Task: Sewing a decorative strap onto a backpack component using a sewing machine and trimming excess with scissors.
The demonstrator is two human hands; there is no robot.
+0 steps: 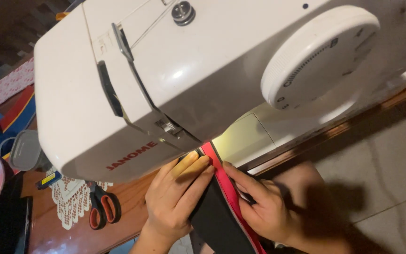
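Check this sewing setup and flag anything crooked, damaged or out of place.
Nothing stands out. Both hands, left hand and right hand, press the black fabric and red strip flat under the sewing machine. Scissors lie closed on the table.

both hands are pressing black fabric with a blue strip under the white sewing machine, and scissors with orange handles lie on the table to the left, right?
Not quite: the strip along the black fabric is red, not blue, as the head view shows. The rest holds: the left hand and right hand press it under the white sewing machine, and the orange-handled scissors lie left.
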